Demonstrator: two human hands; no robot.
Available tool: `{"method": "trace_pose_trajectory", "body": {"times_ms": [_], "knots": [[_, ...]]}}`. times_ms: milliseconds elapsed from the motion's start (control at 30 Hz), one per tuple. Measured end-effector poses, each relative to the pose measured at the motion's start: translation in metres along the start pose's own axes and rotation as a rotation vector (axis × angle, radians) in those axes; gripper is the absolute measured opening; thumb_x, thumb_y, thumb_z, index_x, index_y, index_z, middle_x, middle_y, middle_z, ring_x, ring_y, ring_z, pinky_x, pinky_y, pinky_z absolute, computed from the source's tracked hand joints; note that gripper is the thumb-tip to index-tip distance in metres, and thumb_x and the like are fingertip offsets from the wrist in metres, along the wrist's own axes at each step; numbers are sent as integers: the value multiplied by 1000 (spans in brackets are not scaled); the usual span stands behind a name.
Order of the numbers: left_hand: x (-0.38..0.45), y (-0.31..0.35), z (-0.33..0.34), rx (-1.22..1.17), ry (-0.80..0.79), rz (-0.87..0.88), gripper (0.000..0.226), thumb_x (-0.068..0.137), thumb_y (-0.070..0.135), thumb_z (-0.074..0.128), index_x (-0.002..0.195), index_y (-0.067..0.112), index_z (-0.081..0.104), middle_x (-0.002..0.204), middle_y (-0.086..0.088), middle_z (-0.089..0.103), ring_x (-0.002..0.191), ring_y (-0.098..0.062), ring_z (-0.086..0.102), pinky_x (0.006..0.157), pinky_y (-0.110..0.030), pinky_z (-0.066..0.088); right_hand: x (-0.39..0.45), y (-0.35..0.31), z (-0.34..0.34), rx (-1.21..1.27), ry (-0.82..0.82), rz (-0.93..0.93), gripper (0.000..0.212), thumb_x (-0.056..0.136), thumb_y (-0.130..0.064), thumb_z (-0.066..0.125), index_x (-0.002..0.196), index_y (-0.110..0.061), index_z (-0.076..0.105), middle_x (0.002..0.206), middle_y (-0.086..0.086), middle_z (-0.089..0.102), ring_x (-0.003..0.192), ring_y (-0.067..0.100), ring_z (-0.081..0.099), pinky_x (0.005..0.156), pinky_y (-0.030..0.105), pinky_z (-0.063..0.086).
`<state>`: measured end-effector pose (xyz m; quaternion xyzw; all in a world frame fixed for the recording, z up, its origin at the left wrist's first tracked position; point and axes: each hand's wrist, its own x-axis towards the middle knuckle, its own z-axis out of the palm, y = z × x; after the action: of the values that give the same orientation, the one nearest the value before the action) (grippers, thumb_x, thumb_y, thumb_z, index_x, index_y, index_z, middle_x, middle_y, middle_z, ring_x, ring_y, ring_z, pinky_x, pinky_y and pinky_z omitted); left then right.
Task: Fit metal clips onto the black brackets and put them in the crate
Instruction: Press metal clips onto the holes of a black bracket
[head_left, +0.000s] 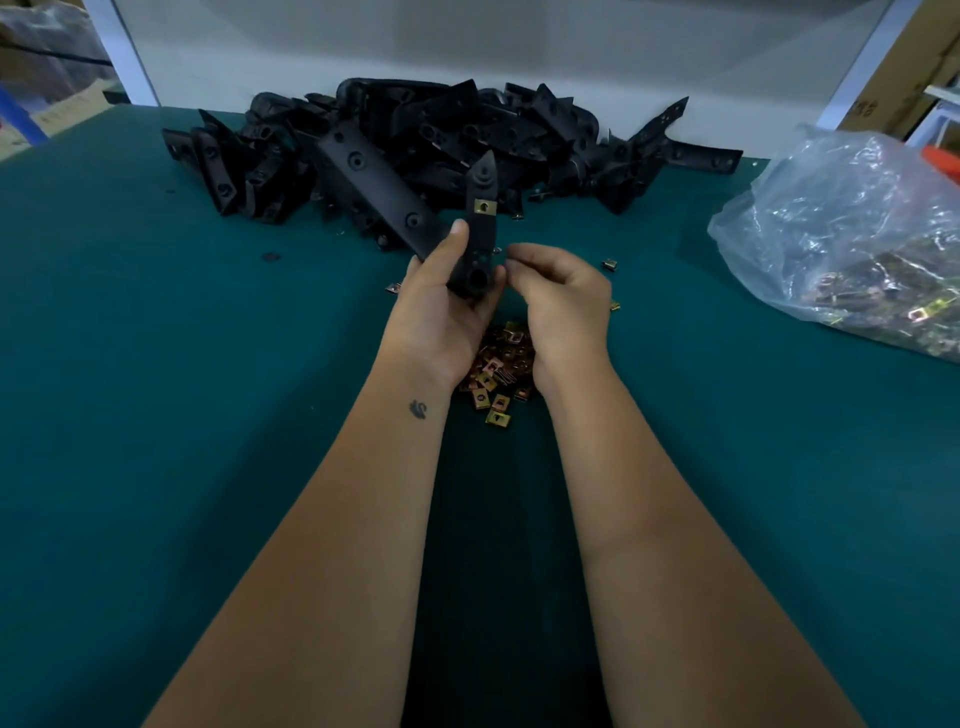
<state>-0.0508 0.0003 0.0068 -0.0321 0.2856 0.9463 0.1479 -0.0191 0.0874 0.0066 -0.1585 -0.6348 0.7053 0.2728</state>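
Observation:
My left hand (444, 317) grips a black bracket (479, 228) by its lower end and holds it upright above the table. One brass-coloured metal clip (482, 207) sits on the bracket near its pointed top. Just right of the bracket's lower end is my right hand (558, 306), fingers curled with the tips pinched together; what they hold is hidden. A small heap of loose clips (498, 371) lies on the green mat beneath both hands. No crate is in view.
A big pile of black brackets (415, 140) lies at the back of the green table (156, 364). A clear plastic bag of clips (852, 239) sits at the right. Stray clips (610, 265) lie near my right hand. A white wall panel stands behind the pile.

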Motion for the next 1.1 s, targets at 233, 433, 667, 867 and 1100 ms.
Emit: {"method": "trace_pose_trajectory", "body": {"times_ms": [233,433,667,867,1100], "knots": [[-3,3,-2,14,-89,-99,9,95,5,48,103,6,54,92,-9,62,86,-20,58,80,-30,54,6,-6,-12,282,-26,136,15,85,5,68,83,-9,72,73,1,71,68,7,65,64,18,50],[-3,6,-3,2,-125,-98,14,94,3,44,102,5,55,95,-11,61,88,-21,57,86,-30,52,3,-8,-13,421,-113,163,15,87,9,63,86,-5,68,76,5,71,70,13,68,67,21,55],[-5,5,-3,-2,-174,-111,21,93,3,42,105,1,59,91,-12,68,83,-20,62,87,-28,51,1,-10,-11,395,-198,145,17,87,8,63,91,-7,70,81,6,70,68,10,65,65,20,53],[-4,6,-2,-11,-147,-107,23,93,4,42,111,0,56,100,-15,61,83,-21,58,84,-27,49,2,-6,-9,325,-233,116,21,90,7,59,93,-10,71,84,3,69,71,8,63,68,20,52],[-5,7,0,4,-120,-114,19,93,6,42,106,3,57,98,-12,59,84,-21,56,73,-24,47,2,-4,-8,262,-213,59,23,95,1,54,91,-17,68,90,5,63,77,14,59,72,27,50]]}}
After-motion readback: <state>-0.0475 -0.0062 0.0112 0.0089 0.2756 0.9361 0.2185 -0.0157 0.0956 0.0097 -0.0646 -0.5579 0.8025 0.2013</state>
